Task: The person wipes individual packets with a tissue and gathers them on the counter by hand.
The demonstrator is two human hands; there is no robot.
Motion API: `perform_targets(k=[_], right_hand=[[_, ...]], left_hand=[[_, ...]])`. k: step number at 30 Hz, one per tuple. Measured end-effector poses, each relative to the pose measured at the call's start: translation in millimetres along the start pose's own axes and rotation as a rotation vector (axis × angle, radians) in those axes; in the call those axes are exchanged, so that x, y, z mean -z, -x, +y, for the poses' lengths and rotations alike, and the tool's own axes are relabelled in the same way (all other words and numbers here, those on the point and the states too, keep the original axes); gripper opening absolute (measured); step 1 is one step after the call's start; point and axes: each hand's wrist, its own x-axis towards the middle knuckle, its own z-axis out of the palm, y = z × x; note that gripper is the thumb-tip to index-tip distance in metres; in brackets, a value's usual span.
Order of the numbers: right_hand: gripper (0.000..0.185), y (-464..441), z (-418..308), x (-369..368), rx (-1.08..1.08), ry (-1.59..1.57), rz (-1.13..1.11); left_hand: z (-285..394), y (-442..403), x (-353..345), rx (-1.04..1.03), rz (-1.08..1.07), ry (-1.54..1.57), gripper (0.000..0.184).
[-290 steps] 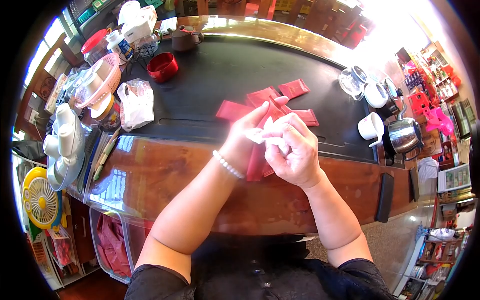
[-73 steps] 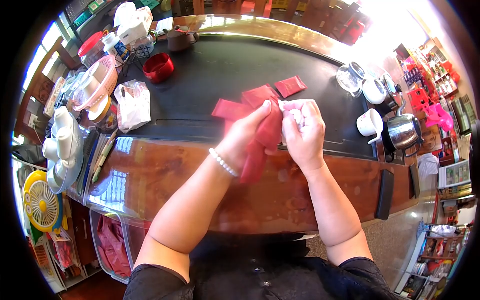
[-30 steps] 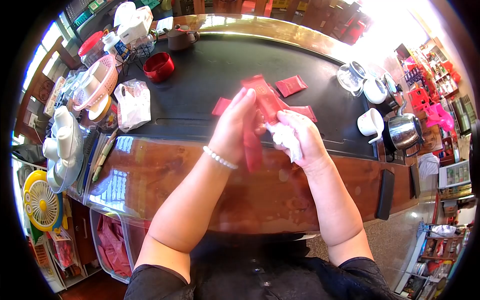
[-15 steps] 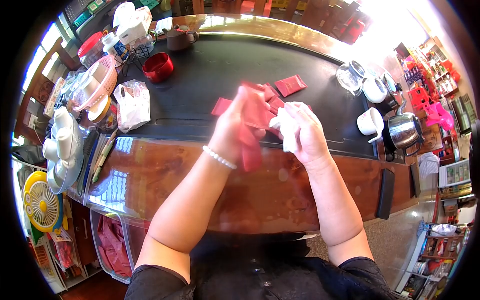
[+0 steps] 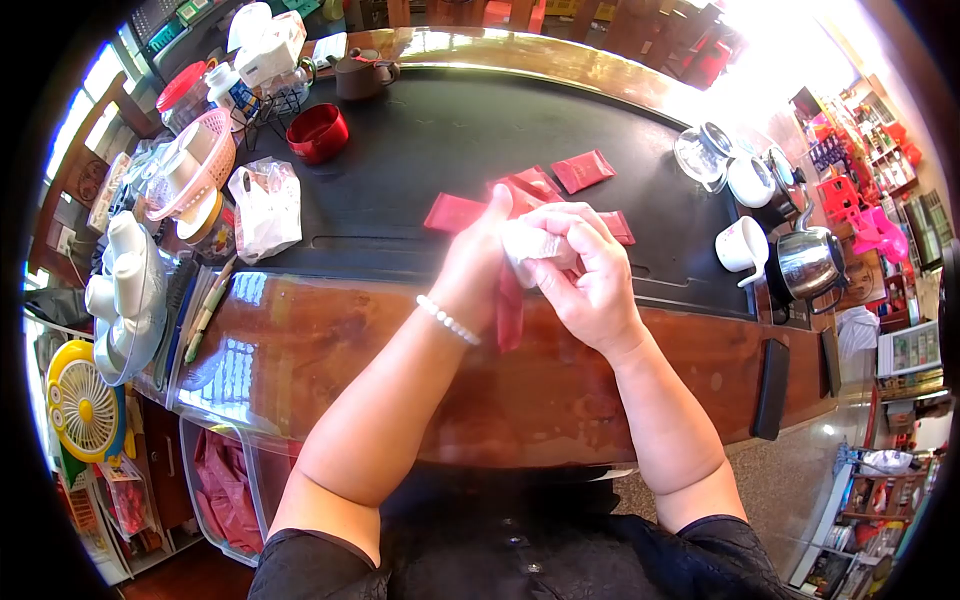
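In the head view my left hand (image 5: pixel 474 268), with a white bead bracelet on its wrist, is closed on a red packet (image 5: pixel 510 318). The packet hangs down past the fingers, partly hidden and blurred. Pinched in my right hand (image 5: pixel 592 285) is a crumpled white tissue (image 5: pixel 530 245), which is up against the packet and the left fingers. Just beyond both hands, several red packets lie on the black tray; one packet (image 5: pixel 583 171) is set apart at the back, and another packet (image 5: pixel 617 227) shows right of my right hand.
The black tray (image 5: pixel 450 120) is set in a glossy wooden table (image 5: pixel 330 370). On the left stand a red bowl (image 5: pixel 317 134), a brown teapot (image 5: pixel 362 76), a plastic bag (image 5: pixel 266 210) and baskets of cups. A kettle (image 5: pixel 808 262) and a white cup (image 5: pixel 740 244) are at right.
My right hand has moved left with the tissue and now meets my left hand. The red packet in my left hand has shifted slightly and hangs lower.
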Motion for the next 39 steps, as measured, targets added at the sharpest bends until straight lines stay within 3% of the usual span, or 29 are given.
perform_targets(k=[3,5,9,16,24,36,39], right_hand=[[0.021,-1.1,-1.1,-0.5,0.123,0.164,0.089],[0.019,-6.1,0.5,5.0,0.227,0.309,0.162],[0.018,-9.8,5.1,12.1,0.163,0.388,0.265],[0.015,-4.6,13.7,12.9,0.042,0.356,0.205],[0.020,-1.4,5.8,8.9,-0.118,0.217,0.186],[0.023,-1.4,-1.6,2.3,0.051,0.034,0.041],[0.021,-1.3,-12.2,3.3,0.100,0.050,-0.096]], left_hand=[[-5.6,7.0,-16.3,-0.048,0.004,-0.040,0.038],[-8.6,11.9,-21.3,-0.047,-0.110,-0.017,0.036],[-13.0,2.7,-9.9,0.021,-0.185,-0.097,0.033],[-11.1,-0.8,-9.0,0.022,-0.202,0.129,0.031],[-9.1,-1.1,-1.3,0.020,-0.179,0.072,0.029],[-10.5,-8.3,5.1,-0.036,-0.104,0.076,0.032],[-9.0,-8.3,8.0,-0.017,-0.170,0.148,0.033]])
